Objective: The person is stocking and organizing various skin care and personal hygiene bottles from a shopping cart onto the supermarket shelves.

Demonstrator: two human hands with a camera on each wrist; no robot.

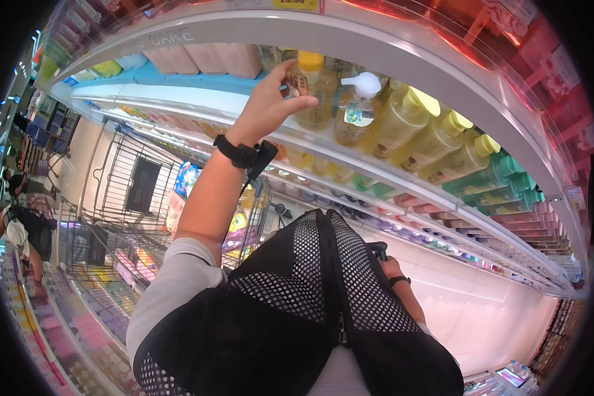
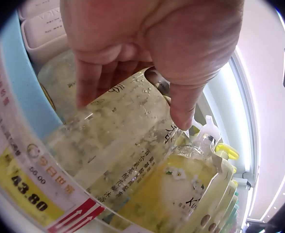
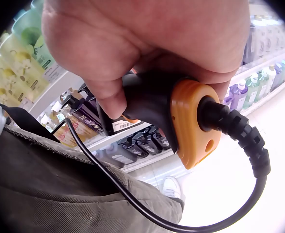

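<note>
Left hand [image 1: 268, 99]: thumb and fingers curled part-way, holding the yellow-capped bottle [image 1: 322, 92]. Right hand [image 3: 147, 41]: curled round a black-and-orange handle [image 3: 193, 131] with a cable [image 3: 181, 226], low and well apart from the bottle. The bottle stands at the front edge of the shelf [image 1: 211, 105], within the nearer left hand; long axis upright. Farther along that edge: a white-pump bottle [image 1: 356, 122], then yellow-pump bottles [image 1: 396, 129]

Bottles [image 1: 395, 125] stand right of boxes [image 1: 241, 61] on a store shelf [image 1: 198, 99], while packages [image 1: 187, 177] sit in a cart [image 1: 144, 185] at left.
</note>
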